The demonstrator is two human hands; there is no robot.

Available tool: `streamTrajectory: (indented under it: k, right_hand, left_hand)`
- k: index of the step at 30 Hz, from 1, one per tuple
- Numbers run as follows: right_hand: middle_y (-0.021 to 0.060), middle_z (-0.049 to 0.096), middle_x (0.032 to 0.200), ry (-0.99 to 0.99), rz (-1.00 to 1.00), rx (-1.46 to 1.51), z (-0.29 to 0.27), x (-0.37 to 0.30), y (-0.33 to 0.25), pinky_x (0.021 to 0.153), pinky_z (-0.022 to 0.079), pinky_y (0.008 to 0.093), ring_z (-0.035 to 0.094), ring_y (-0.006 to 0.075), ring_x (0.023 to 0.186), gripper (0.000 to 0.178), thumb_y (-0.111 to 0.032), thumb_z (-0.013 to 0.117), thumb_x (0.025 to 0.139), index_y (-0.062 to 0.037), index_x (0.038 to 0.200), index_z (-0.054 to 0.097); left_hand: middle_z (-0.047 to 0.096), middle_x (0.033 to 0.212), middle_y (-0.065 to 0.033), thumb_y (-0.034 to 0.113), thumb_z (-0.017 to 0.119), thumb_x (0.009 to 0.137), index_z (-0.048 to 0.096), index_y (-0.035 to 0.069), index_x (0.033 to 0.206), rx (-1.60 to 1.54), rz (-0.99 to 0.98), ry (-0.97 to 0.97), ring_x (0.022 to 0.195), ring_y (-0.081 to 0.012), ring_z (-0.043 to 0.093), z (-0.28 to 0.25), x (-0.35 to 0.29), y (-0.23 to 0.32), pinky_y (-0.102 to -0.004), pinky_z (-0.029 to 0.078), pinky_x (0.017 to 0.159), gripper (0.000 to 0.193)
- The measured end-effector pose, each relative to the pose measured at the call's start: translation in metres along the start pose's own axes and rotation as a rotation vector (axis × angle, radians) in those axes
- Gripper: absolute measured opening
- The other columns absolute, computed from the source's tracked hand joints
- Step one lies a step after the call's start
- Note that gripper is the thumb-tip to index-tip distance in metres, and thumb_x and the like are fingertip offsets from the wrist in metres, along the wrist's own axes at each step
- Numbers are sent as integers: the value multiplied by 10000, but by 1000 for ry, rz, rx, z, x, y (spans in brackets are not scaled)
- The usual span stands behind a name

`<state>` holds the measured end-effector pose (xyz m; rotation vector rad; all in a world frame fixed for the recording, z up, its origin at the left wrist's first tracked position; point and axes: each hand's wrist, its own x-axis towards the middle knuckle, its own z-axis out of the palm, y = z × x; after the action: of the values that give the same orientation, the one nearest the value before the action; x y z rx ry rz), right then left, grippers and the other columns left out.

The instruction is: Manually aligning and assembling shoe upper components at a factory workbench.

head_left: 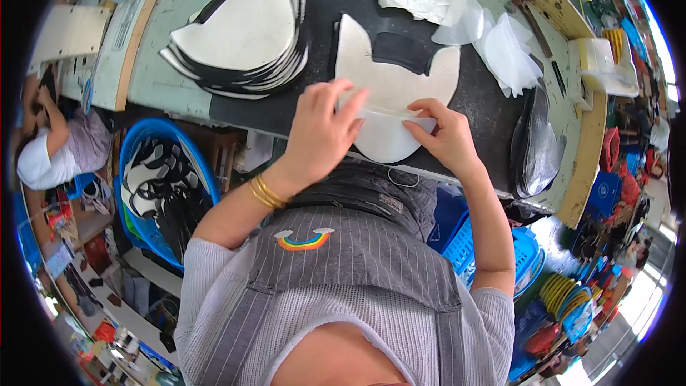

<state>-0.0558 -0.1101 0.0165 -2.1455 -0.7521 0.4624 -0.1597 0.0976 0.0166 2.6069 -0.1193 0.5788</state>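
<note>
A cream, cut-out shoe upper piece (396, 86) with a dark edge lies on the black mat in front of me. Over its near end sits a smooth white half-moon stiffener (386, 144), which reaches past the mat's front edge. My left hand (323, 125) is closed at the stiffener's left corner, fingers bent over it and the thumb close by. At the right corner my right hand (444, 132) pinches the stiffener between thumb and fingers. A thick stack of similar cream and black upper pieces (246, 28) lies to the left of my hands.
Thin white stiffeners (506, 53) are fanned out at the right, near a hammer (532, 25). Dark pieces (532, 143) are stacked at the bench's right edge. A blue basket (168, 125) of cut pieces stands below left. Another person (61, 136) sits at far left.
</note>
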Motion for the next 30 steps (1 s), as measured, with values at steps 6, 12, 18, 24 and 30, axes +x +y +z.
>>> streamTrajectory:
  k: [6, 12, 18, 24, 30]
  right_hand:
    - [106, 614, 793, 485, -31, -502, -11, -21, 24, 575, 497, 368, 616, 274, 669, 343, -219, 699, 765, -73, 1051, 579]
    - [108, 598, 823, 833, 329, -606, -115, -131, 57, 610, 474, 326, 579, 212, 671, 113, -72, 636, 837, -3, 924, 618]
    - [140, 601, 801, 654, 313, -463, -128, -137, 86, 641, 462, 349, 577, 307, 693, 86, -59, 616, 829, 10, 879, 620]
    - [-33, 567, 691, 731, 220, 579, -73, -89, -10, 524, 381, 171, 489, 20, 587, 91, -81, 620, 884, 4, 854, 621]
    - [64, 590, 747, 774, -2, 190, -20, -40, -42, 543, 452, 227, 545, 92, 580, 128, -28, 680, 808, 14, 910, 617]
  left_hand:
    - [413, 1389, -119, 428, 638, 773, 480, 51, 1279, -121, 251, -407, 1248, -320, 394, 21, -11, 33, -473, 296, 1018, 651]
    - [452, 1365, -68, 536, 603, 762, 516, 33, 1221, -101, 320, -423, 1206, -313, 409, 15, 9, 34, -473, 274, 1013, 687]
    - [579, 1175, -89, 477, 647, 766, 626, 15, 1007, -61, 347, -505, 1036, -290, 504, 2, 42, 42, -448, 336, 958, 522]
    - [626, 970, -107, 244, 756, 769, 540, -14, 1119, -1003, -27, -386, 891, -209, 597, 18, 55, 108, -330, 487, 774, 486]
    - [634, 896, -34, 110, 625, 881, 580, -41, 1044, -1346, -607, -288, 804, -81, 593, 22, 48, 91, -210, 476, 705, 227]
